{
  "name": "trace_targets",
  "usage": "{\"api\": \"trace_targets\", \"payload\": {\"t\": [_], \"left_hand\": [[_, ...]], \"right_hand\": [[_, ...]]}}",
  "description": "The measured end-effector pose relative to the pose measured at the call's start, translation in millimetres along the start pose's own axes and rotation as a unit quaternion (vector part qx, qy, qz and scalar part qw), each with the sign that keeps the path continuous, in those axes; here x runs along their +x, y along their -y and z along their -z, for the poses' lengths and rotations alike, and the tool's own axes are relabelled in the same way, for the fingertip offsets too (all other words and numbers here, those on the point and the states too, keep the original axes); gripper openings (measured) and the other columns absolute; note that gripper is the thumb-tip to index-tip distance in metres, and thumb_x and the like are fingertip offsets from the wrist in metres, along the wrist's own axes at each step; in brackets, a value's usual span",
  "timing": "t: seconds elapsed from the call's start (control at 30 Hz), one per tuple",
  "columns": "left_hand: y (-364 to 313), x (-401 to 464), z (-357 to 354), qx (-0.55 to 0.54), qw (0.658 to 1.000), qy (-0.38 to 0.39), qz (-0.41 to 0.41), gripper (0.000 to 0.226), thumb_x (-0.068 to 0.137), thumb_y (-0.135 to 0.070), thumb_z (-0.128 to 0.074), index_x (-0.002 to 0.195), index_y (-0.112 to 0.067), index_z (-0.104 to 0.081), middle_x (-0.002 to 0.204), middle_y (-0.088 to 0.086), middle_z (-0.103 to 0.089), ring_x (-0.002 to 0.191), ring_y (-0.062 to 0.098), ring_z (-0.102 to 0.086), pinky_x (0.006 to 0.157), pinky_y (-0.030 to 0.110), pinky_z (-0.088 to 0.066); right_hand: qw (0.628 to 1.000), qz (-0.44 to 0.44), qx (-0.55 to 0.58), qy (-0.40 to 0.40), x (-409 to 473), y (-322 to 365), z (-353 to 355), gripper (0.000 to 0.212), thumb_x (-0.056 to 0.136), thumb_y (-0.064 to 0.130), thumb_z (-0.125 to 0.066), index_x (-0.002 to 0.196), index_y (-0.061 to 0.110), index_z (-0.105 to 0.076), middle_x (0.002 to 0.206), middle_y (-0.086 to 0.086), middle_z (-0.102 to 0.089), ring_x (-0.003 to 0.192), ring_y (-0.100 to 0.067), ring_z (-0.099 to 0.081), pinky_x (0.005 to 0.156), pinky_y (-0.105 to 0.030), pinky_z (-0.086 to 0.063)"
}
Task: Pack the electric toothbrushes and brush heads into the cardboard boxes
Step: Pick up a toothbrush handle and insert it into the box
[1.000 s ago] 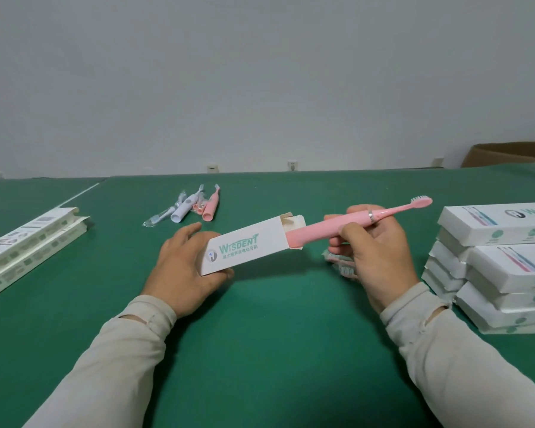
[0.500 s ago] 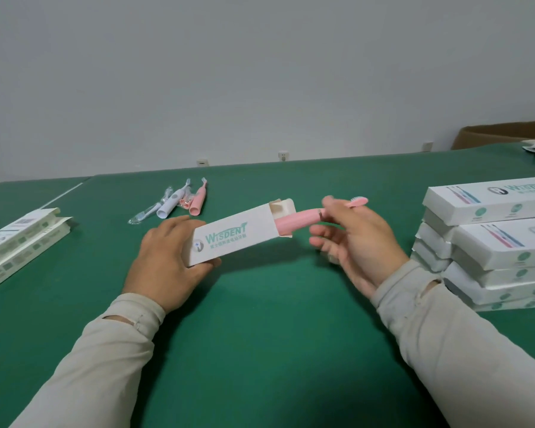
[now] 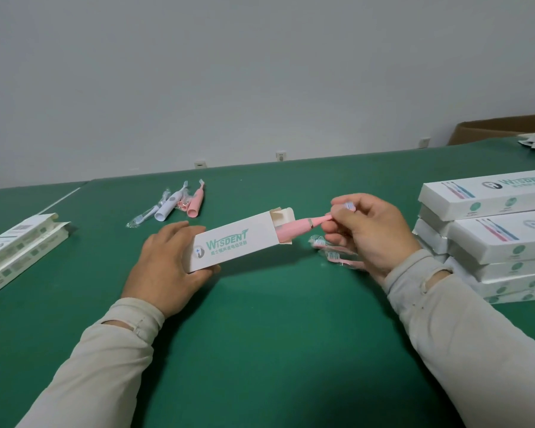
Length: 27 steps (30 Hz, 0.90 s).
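1. At the centre of the frame, the left hand (image 3: 170, 267) was wrapped around the closed end of a white rectangular cardboard box with green lettering (image 3: 235, 242), thumb under it and fingers behind, holding it tilted just above the green felt-covered desk (image 3: 260, 350).

2. The right hand (image 3: 371, 233) pinched the bristled head end of a pink plastic electric toothbrush (image 3: 303, 224) between thumb and fingertips. The handle end was inside the box's open mouth, whose end flaps (image 3: 280, 215) stood open; the neck and head remained outside.

3. By my reading this box was partly filled: the toothbrush needed pushing fully in.

4. Two spare pink brush heads in clear plastic wrappers (image 3: 329, 251) lay on the desk directly under the right hand, right of centre. They looked meant for this same box and were not yet packed, and the flaps were not yet closed.

5. At the right edge of the frame stood a stack of closed white printed boxes (image 3: 488, 236), which I took to be finished ones.

6. In the upper middle-left, well apart from the hands, a white toothbrush (image 3: 169, 206), a second pink toothbrush (image 3: 195, 202) and a few wrapped heads beside them lay loose on the desk, so at least two more sets remained.

7. At the left edge lay flat white box blanks (image 3: 16, 245), apparently empty and not yet used.
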<state>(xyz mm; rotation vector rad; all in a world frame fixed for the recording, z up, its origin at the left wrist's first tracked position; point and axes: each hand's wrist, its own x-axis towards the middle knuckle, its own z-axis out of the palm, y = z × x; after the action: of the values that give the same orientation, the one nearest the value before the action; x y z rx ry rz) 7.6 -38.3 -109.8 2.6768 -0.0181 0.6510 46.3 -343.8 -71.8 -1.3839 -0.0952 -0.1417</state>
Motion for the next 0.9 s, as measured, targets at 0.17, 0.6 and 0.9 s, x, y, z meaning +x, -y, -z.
{"api": "trace_targets", "payload": {"t": [0.17,0.6,0.9], "left_hand": [[1,1,0,-0.012,1.0,0.008,0.006,0.06,0.066,-0.044,-0.085,0.112,-0.029,-0.051,0.128,-0.004,-0.053,0.119,0.024,-0.046,0.094,0.037,-0.041],[-4,0,2,-0.018,1.0,0.008,0.003,0.058,0.069,-0.049,-0.082,0.12,-0.033,-0.06,0.137,-0.006,-0.05,0.126,0.024,-0.046,0.102,0.048,-0.044],[-5,-1,1,-0.024,1.0,0.018,-0.01,0.052,0.071,-0.051,-0.08,0.115,-0.036,-0.057,0.12,-0.014,-0.052,0.114,0.021,-0.049,0.095,0.044,-0.046]], "right_hand": [[0.879,0.208,-0.418,0.099,-4,0,10,0.006,0.088,0.02,-0.073,0.094,0.024,-0.072,0.077,0.016,-0.067,0.068,-0.002,-0.063,0.067,-0.01,-0.045],[0.874,0.285,-0.387,0.073,-9,-8,-6,0.007,0.089,0.012,-0.069,0.092,0.017,-0.073,0.086,0.007,-0.064,0.078,-0.009,-0.062,0.077,-0.029,-0.052],[0.864,0.26,-0.412,0.128,-13,-7,-7,0.017,0.092,0.012,-0.067,0.107,0.016,-0.074,0.096,0.004,-0.064,0.089,-0.016,-0.062,0.089,-0.032,-0.051]]}}
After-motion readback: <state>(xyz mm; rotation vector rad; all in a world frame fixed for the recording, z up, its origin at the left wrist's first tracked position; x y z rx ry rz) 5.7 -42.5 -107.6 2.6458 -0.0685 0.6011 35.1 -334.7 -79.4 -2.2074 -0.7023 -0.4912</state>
